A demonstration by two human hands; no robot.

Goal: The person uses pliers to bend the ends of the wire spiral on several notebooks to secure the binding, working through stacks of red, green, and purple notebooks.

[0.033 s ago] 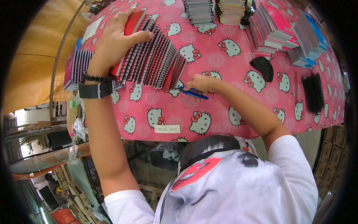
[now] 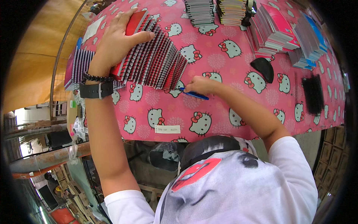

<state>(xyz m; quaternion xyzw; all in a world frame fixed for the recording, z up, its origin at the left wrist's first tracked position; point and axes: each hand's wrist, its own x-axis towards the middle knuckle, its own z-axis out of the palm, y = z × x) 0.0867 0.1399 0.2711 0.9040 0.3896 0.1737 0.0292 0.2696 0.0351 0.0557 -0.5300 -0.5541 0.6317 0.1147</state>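
A tall stack of red spiral-bound notebooks (image 2: 154,54) leans in a fanned slant at the left of the table, its wire coils facing me. My left hand (image 2: 121,37) lies on the red top cover, fingers stretched toward the far edge and thumb out over the coils. In my closed right hand (image 2: 199,85) is a pair of blue-handled pliers (image 2: 195,95). Their tip points at the stack's lower right corner; whether it touches a coil is too small to tell.
Purple coil-bound notebooks (image 2: 78,65) stand left of my wrist. Further stacks (image 2: 199,13) line the far edge, with pink-covered books (image 2: 274,28) and blue-covered ones (image 2: 309,41) at right. A black rounded object (image 2: 262,69), dark loose coils (image 2: 313,94) and a paper slip (image 2: 167,129) lie on the patterned tablecloth.
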